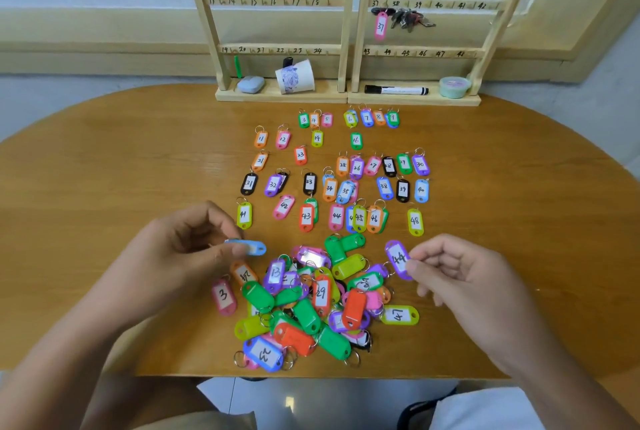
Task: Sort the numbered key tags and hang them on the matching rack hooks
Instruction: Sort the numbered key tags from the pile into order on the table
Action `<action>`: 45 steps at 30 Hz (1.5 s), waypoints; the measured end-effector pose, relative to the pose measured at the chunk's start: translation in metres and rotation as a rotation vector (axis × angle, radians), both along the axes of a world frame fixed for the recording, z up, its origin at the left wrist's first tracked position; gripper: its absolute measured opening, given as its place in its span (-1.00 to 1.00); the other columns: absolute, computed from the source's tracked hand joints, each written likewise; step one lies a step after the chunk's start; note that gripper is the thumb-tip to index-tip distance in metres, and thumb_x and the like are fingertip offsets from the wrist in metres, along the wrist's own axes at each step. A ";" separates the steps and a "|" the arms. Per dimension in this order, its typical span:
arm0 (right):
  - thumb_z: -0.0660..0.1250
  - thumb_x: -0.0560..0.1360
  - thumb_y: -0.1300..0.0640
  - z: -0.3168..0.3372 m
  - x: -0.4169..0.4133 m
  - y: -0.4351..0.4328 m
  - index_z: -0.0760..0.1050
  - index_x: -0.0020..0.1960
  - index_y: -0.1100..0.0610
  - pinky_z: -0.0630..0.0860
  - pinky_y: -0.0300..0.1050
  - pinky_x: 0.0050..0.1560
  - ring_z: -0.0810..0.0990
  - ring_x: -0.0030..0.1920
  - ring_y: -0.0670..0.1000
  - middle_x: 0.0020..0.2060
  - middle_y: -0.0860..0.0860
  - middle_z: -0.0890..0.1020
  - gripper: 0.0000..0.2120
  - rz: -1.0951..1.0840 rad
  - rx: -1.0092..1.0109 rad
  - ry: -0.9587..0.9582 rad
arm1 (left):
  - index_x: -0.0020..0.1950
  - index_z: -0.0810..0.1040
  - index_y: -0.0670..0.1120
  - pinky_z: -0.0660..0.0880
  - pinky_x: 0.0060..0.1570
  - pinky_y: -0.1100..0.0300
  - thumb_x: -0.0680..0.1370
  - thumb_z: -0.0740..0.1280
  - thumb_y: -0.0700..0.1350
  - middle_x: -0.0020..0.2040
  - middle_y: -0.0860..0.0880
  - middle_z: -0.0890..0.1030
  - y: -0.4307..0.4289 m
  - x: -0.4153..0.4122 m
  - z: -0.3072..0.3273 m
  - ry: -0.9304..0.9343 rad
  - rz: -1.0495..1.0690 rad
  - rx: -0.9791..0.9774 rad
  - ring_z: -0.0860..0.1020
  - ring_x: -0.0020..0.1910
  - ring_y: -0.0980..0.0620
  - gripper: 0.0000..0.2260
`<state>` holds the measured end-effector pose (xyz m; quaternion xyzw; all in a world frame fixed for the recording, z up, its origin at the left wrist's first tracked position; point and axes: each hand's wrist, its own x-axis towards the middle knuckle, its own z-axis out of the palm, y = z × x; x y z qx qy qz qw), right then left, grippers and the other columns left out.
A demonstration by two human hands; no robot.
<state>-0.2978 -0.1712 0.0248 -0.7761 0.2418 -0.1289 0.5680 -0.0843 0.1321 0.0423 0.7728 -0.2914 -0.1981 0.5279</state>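
Over the pile, the left hand pinches a blue tag, the right hand a purple tag marked 44; a careless reach could scramble the sorted rows.

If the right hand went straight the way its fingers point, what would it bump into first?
Its fingers point left, so the right hand, pinching the purple tag 44, would probably meet the yellow-green tag at the edge of the pile first. How high the hand is held is hard to judge.

Bright even light, soft shadows — edges warped
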 end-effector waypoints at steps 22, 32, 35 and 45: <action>0.51 0.58 0.24 0.010 0.145 -0.016 0.65 0.04 0.13 0.52 -0.28 -0.26 0.64 -0.25 -0.08 -0.22 0.00 0.72 -0.92 0.142 0.066 -0.051 | -0.08 0.68 -0.17 0.63 -0.18 0.10 0.39 0.67 -0.07 -0.22 -0.15 0.76 -0.077 0.089 -0.006 0.004 0.104 0.103 0.70 -0.26 -0.06 -0.73; 0.55 0.54 0.14 -0.007 0.143 -0.008 0.60 0.01 0.00 0.41 -0.20 -0.32 0.55 -0.40 -0.16 -0.28 -0.01 0.74 -0.85 0.115 -0.137 -0.021 | -0.14 0.70 0.05 0.53 -0.30 0.14 0.45 0.63 0.11 -0.27 0.07 0.71 -0.099 0.083 -0.020 -0.247 0.045 0.262 0.66 -0.26 -0.02 -0.80; 0.54 0.54 0.17 -0.005 0.137 -0.009 0.58 -0.03 0.01 0.39 -0.22 -0.31 0.51 -0.44 -0.17 -0.33 -0.01 0.73 -0.84 0.097 -0.195 -0.007 | -0.15 0.70 0.06 0.43 -0.31 0.39 0.45 0.63 0.12 -0.27 0.15 0.71 -0.099 0.084 -0.024 -0.306 0.045 0.281 0.62 -0.27 0.20 -0.81; 0.52 0.54 0.11 -0.010 0.128 0.001 0.53 -0.05 -0.06 0.46 -0.16 -0.26 0.61 -0.31 -0.14 -0.36 -0.13 0.69 -0.83 0.163 -0.411 0.103 | -0.09 0.66 0.11 0.45 -0.31 0.30 0.44 0.63 0.16 -0.27 0.12 0.67 -0.098 0.085 -0.034 -0.448 0.067 0.336 0.62 -0.24 0.16 -0.77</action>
